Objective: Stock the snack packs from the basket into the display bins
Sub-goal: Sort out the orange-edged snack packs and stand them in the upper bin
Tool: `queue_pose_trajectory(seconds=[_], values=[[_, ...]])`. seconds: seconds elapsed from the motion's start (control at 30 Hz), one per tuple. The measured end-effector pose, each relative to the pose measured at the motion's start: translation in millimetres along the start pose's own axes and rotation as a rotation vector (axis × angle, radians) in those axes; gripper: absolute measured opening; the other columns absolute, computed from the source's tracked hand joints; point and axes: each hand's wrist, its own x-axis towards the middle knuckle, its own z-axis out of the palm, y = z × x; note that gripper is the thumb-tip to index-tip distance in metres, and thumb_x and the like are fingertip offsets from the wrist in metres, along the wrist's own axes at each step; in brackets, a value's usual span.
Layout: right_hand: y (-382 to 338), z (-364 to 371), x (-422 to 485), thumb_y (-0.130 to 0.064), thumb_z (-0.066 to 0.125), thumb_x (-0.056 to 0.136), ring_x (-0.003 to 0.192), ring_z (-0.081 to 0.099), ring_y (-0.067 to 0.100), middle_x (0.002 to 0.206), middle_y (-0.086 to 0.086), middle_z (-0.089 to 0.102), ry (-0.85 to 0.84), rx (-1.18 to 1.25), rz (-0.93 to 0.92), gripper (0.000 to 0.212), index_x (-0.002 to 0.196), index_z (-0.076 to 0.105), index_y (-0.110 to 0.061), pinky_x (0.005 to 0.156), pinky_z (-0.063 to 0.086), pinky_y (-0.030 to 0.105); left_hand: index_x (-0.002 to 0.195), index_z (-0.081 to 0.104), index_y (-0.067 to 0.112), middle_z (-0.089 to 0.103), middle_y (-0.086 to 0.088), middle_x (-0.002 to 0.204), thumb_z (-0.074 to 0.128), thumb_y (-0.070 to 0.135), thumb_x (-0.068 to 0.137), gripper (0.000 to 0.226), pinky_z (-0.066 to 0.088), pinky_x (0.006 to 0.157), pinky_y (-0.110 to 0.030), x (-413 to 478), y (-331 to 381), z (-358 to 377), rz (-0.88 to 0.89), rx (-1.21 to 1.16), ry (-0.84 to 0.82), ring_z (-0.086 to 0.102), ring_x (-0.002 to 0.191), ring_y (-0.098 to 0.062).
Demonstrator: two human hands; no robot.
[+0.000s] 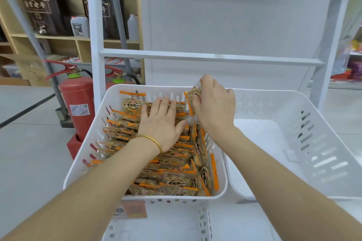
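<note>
Here the left hand (159, 125) lies flat, fingers straight, pressing down on the orange-edged snack packs (176, 178) filling the white slotted bin (109, 107); the right hand (214, 107) pinches a single pack (193, 94) upright at the bin's far right corner, fingers curled round its top, and a second white bin (293, 107) sits just beside

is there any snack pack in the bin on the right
No, the right bin shows only a bare white floor, while the snack packs fill the left bin.
</note>
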Motion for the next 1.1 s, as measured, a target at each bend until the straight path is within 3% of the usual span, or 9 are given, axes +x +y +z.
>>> queue_pose_trajectory(seconds=[0.13,0.27,0.43,0.6,0.67,0.77,0.83,0.97,1.1], values=[[-2,12,-5,-0.019,0.064,0.077,0.059,0.056,0.027,0.066,0.001,0.056,0.023,-0.178,0.085,0.017,0.086,0.052,-0.012,0.062,0.025,0.033,0.151,0.002,0.02,0.001,-0.001,0.159,0.018,0.052,0.097,0.065,0.0,0.117,-0.048,-4,1,6,0.024,-0.024,0.05,-0.006,0.145,-0.019],[-13,11,1,-0.015,0.066,0.07,0.069,0.054,0.026,0.056,0.001,0.052,-0.112,-0.32,0.08,0.025,0.078,0.043,-0.014,0.066,0.024,0.035,0.151,0.003,0.02,0.002,0.0,0.158,0.018,0.052,0.097,0.064,0.001,0.117,-0.047,-5,1,7,0.026,-0.043,0.062,-0.005,0.145,-0.019],[-10,2,11,-0.018,0.053,0.086,0.109,0.046,0.028,0.084,0.004,0.064,-0.418,-0.323,0.028,0.018,0.096,0.038,-0.014,0.092,0.03,0.042,0.151,0.004,0.02,0.003,-0.001,0.158,0.019,0.052,0.097,0.064,0.002,0.117,-0.047,-7,0,9,0.029,-0.043,0.08,-0.004,0.145,-0.019],[-8,8,15,-0.026,0.045,0.092,0.11,0.046,0.026,0.1,0.002,0.062,-0.613,-0.383,-0.154,0.024,0.112,0.045,-0.013,0.092,0.029,0.04,0.151,0.006,0.019,0.005,-0.001,0.158,0.021,0.051,0.097,0.064,0.001,0.116,-0.045,-7,-1,10,0.028,-0.057,0.091,-0.003,0.145,-0.018],[0,0,13,-0.031,0.042,0.095,0.109,0.048,0.027,0.1,0.004,0.064,-0.557,-0.249,-0.102,0.026,0.114,0.044,-0.012,0.088,0.03,0.04,0.151,0.006,0.019,0.005,0.0,0.158,0.021,0.051,0.097,0.064,0.002,0.116,-0.045,-8,-1,10,0.03,-0.057,0.099,-0.003,0.145,-0.017],[10,-15,-2,-0.025,0.054,0.092,0.101,0.057,0.03,0.099,0.004,0.066,-0.299,-0.033,-0.05,0.026,0.114,0.051,-0.012,0.085,0.033,0.039,0.151,0.006,0.019,0.005,0.0,0.158,0.02,0.052,0.097,0.064,0.002,0.117,-0.045,-8,-2,11,0.027,-0.06,0.11,-0.003,0.145,-0.018],[12,-17,-15,-0.011,0.055,0.09,0.101,0.062,0.03,0.107,0.006,0.067,-0.283,0.016,-0.12,0.027,0.116,0.057,-0.011,0.096,0.033,0.039,0.151,0.005,0.019,0.004,0.0,0.158,0.02,0.051,0.097,0.064,0.002,0.117,-0.046,-8,-1,11,0.025,-0.065,0.11,-0.004,0.145,-0.018],[8,-16,-21,-0.008,0.038,0.094,0.134,0.04,0.017,0.153,-0.001,0.032,-0.59,-0.108,-0.229,0.055,0.147,0.027,-0.015,0.117,0.007,0.041,0.151,0.005,0.019,0.004,0.0,0.158,0.021,0.051,0.097,0.064,0.002,0.117,-0.045,-9,-1,11,0.023,-0.074,0.099,-0.004,0.145,-0.017],[8,-11,-4,-0.014,0.036,0.093,0.13,0.045,0.018,0.151,-0.001,0.035,-0.701,-0.211,-0.227,0.059,0.149,0.018,-0.015,0.117,0.003,0.043,0.151,0.005,0.019,0.004,0.0,0.158,0.02,0.051,0.097,0.064,0.002,0.117,-0.044,-8,-2,12,0.027,-0.066,0.098,-0.003,0.145,-0.017]])
